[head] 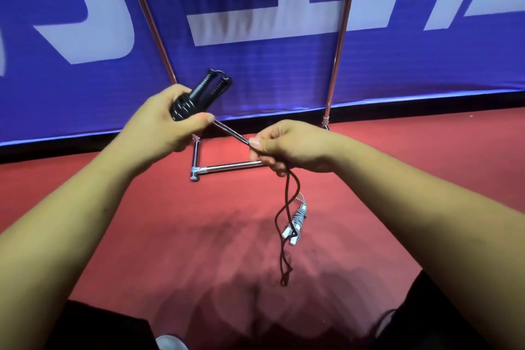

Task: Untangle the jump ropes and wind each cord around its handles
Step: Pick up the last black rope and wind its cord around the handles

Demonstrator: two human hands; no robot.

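Note:
My left hand (pixel 167 119) grips two black jump rope handles (pixel 204 92) held side by side, with a few turns of dark cord wound around their lower part. A doubled dark cord (pixel 231 131) runs taut from the handles to my right hand (pixel 287 148), which pinches it. Below that hand the cord (pixel 287 216) hangs twisted in a long loop down to the red floor. A second jump rope with white handles (pixel 295 221) lies on the floor behind the hanging loop, its grey cord wound around the handles.
A blue banner (pixel 255 65) on thin metal poles (pixel 339 37) stands right ahead. Its chrome foot bar (pixel 227 167) lies on the red floor (pixel 170 221) under my hands. Dark trouser legs and a shoe tip show at the bottom edge.

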